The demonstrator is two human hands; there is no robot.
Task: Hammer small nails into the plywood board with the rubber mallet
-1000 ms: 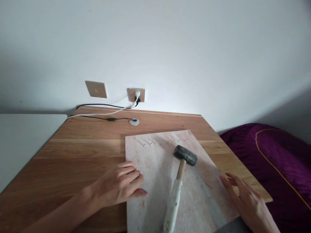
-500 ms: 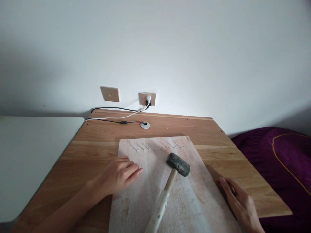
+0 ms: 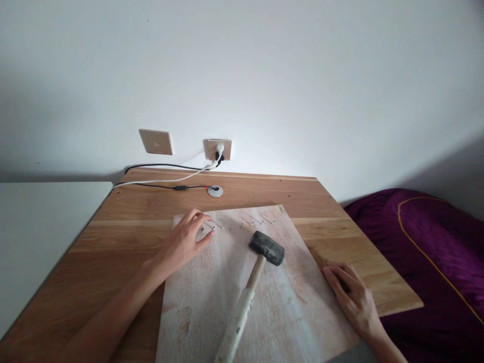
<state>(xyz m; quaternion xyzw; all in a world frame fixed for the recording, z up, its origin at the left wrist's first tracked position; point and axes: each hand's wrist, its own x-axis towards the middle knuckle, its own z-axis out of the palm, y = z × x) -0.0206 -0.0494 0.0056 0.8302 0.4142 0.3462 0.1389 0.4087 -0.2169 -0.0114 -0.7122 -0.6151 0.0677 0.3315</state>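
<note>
My left hand [image 3: 188, 234] reaches over the upper left corner of a whitish wooden board [image 3: 212, 297]. Its thumb and fingers are apart, around the leftmost nails [image 3: 213, 228] of a row standing near the board's far edge. Whether a fingertip touches a nail I cannot tell. A mallet [image 3: 266, 248] with a black head and a pale, worn handle lies across the middle of the board, in neither hand. Along the right edge, my right hand [image 3: 351, 297] is closed with curled fingers, thumb against the board's side; its fingertips are partly hidden.
The board lies on a wooden desk [image 3: 124, 242] against a white wall. Cables run along the back to a wall socket [image 3: 218, 150] and a round cable grommet [image 3: 215, 191]. A white surface [image 3: 45, 232] adjoins on the left; purple fabric [image 3: 434, 242] is on the right.
My left hand has moved forward to the left end of the nail row and its fingers have spread. My right hand stays at the board's edge. The whole view has shifted slightly.
</note>
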